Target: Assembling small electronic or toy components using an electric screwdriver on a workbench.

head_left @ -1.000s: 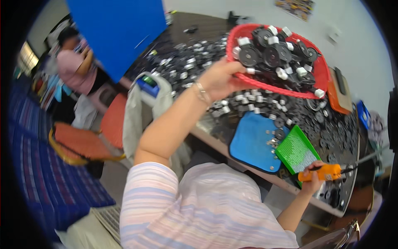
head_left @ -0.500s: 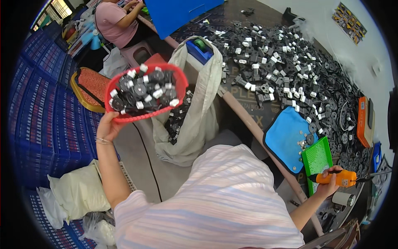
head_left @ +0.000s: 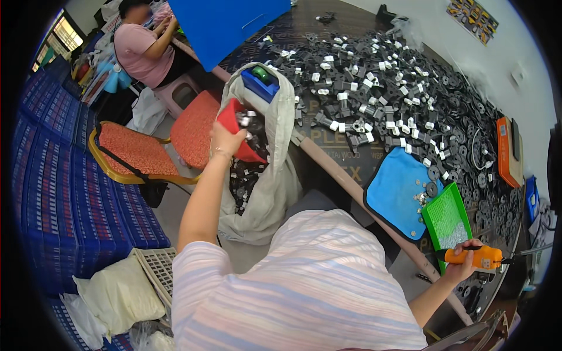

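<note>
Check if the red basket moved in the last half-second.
Yes, rightward: the red basket was mostly left of the whitish sack; now the left hand holds it tilted at that sack's opening.

Holds a tilted red basket of black-and-white parts in the left hand, at the open mouth of a pale sack with more dark pieces lower down inside. Grasps an orange handheld tool in the right hand, with its dark tip at the lower end of a green tray. Has a blue mat with small silvery pieces just beside the tray, and beyond it a wide heap of black and white components on a dark table. Shares the room with a co-worker in pink, an orange-red chair and stacked blue crates, toward the left.
</note>
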The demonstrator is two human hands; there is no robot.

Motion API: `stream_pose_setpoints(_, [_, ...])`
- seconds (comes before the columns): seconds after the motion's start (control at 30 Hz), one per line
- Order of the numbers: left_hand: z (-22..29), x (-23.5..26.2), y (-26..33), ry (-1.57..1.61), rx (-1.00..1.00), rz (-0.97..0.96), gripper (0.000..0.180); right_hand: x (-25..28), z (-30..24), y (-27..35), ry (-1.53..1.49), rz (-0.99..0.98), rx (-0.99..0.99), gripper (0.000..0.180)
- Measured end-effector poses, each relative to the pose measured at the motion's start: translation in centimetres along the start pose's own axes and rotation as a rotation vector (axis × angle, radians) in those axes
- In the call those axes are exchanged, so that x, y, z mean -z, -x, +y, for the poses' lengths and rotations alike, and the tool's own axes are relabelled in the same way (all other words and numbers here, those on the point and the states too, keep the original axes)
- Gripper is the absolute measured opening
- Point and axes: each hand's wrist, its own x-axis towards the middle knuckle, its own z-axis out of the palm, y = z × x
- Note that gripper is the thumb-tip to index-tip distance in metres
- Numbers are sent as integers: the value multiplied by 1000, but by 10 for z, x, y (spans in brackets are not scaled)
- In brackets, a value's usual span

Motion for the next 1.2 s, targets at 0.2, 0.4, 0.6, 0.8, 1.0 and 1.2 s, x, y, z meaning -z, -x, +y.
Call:
stream_pose_setpoints(0.2, [41,34,-10,-190,-116,-98,84,-4,-1,0,-4,24,10,30])
stream_pose_setpoints(0.4, [41,70,-4,-308,-116,-125,83,-8,-3,-5,-18,-3,-25,31])
stream_pose_setpoints(0.6, [28,141,-11,-55,-121,-159,73,-10,-3,-3,-36,-1,-13,32])
stream_pose_setpoints(0.8, [12,212,-27,619,-142,-198,40,-9,-2,1,-78,43,40,38])
stream_pose_setpoints(1.0, [29,175,-32,1502,-195,-702,45,-37,-2,-4,-84,76,-50,36])
stream_pose_setpoints(1.2, [152,79,1,1367,-192,-1177,39,-44,-10,6,-26,105,-18,33])
